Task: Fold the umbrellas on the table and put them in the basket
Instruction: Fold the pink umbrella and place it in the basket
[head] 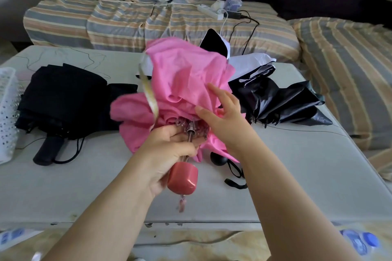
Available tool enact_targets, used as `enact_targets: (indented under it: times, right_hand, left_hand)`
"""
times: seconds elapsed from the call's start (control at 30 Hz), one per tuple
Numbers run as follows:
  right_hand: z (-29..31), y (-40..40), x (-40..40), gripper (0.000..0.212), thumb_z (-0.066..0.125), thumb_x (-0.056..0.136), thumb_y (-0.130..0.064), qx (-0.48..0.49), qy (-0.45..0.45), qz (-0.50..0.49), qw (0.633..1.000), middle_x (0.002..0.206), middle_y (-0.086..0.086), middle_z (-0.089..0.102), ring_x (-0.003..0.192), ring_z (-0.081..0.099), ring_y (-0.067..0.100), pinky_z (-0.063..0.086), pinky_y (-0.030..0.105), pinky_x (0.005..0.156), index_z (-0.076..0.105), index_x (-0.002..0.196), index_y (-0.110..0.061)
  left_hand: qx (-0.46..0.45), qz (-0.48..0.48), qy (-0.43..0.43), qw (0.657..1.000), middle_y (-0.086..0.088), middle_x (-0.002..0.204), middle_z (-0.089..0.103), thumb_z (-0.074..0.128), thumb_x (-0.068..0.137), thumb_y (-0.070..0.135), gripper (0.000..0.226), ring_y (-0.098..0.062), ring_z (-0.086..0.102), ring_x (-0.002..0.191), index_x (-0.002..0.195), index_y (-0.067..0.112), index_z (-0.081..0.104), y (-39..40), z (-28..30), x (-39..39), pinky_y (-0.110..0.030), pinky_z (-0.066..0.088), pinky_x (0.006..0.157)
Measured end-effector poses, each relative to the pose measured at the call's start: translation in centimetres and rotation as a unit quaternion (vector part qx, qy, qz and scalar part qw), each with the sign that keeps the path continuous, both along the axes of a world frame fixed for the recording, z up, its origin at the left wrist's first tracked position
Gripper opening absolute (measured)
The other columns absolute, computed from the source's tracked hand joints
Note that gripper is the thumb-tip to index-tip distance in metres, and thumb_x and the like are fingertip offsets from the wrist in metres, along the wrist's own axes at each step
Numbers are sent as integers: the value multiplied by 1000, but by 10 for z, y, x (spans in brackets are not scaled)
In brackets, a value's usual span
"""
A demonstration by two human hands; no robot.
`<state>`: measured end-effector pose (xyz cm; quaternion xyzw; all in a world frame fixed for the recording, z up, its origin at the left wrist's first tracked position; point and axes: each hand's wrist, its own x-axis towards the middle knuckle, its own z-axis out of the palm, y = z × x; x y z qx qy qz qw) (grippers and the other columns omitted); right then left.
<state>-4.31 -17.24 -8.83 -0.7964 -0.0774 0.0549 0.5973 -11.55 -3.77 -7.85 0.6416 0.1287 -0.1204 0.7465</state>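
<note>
Above the table [275,165] we hold the pink umbrella [182,82], our left hand [169,150] gripping its shaft by the handle, our right hand [224,116] with fingers spread on the canopy. Left of it lies a black umbrella [63,99], then the basket [7,112].

1. The umbrella [186,82] in the middle has bright pink cloth, a salmon-pink handle [182,179] and a pale cream strap [151,99].
2. The folded umbrella [63,99] at left is black all over.
3. The crumpled umbrella [277,101] at right is glossy black with white panels.
4. The basket [7,116] is white with small holes.
5. The table [286,176] is pale grey.
6. The bedding [118,21] behind carries grey, peach and cream stripes.
</note>
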Motion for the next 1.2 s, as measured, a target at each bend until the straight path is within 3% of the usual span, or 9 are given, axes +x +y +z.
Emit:
enact_targets:
  times: [0.13,0.23,0.33,0.43,0.6,0.83,0.93,1.03,1.2]
  right_hand:
    - [-6,8,2,75,70,73,-56,-10,89,-41,995,151,-9,11,135,32,25,42,45,106,35,138,-52]
    - [-6,8,8,88,73,53,-67,8,162,-48,986,147,-3,20,126,43,34,51,52,93,31,130,-64]
    - [-10,8,11,67,85,62,-38,186,197,-51,961,136,8,39,100,63,38,58,45,67,49,116,-57]
    - [-14,9,8,56,75,73,-5,214,118,-60,968,128,14,48,90,66,34,57,35,63,58,95,-53]
    - [-8,13,1,48,52,82,15,272,83,-95,954,95,7,62,57,55,16,49,29,54,59,108,-24]
    - [-9,13,3,64,40,90,10,325,59,-69,941,123,15,57,84,59,24,51,37,71,37,141,-29]
    - [-8,12,2,65,40,90,9,341,73,-59,936,113,13,60,82,55,26,48,42,75,43,135,-37]
    - [-8,9,2,58,50,78,2,339,68,-22,938,129,15,52,95,58,26,50,41,82,58,115,-42]
    - [10,-6,-1,30,62,85,-20,374,139,94,912,124,13,61,109,62,26,55,37,85,67,114,-14]
  left_hand:
    - [-6,-5,5,1000,-19,105,71,49,75,-29,48,-23,70,97,110,1,62,-3,-5,-1,-31,53,92]
    - [6,-16,-3,1000,-17,107,70,49,74,-30,52,-21,70,97,109,6,61,-4,-6,-2,-30,52,93]
    - [50,-58,-6,997,-8,106,72,60,71,-21,55,-16,69,98,117,10,60,0,-9,-1,-29,52,94]
    - [84,-84,4,993,-2,102,73,69,62,-9,68,-14,68,100,124,15,58,1,-11,-1,-31,49,95]
    - [142,-28,-36,989,9,100,70,68,69,-13,58,-4,69,89,97,37,57,-15,-10,-7,-20,52,72]
    - [180,5,-117,977,9,102,69,64,71,-10,63,-2,68,91,97,45,47,-14,-8,-12,-23,44,63]
    - [161,-41,-127,978,6,113,68,56,73,-18,73,-3,64,106,112,44,49,-16,-8,-11,-21,47,80]
    - [140,-53,-137,979,9,114,68,52,73,-23,77,-1,63,108,116,40,55,-15,-7,-9,-16,47,90]
    - [137,-43,-140,980,16,107,69,49,74,-27,74,0,65,103,105,40,58,-4,-4,-5,-16,44,97]
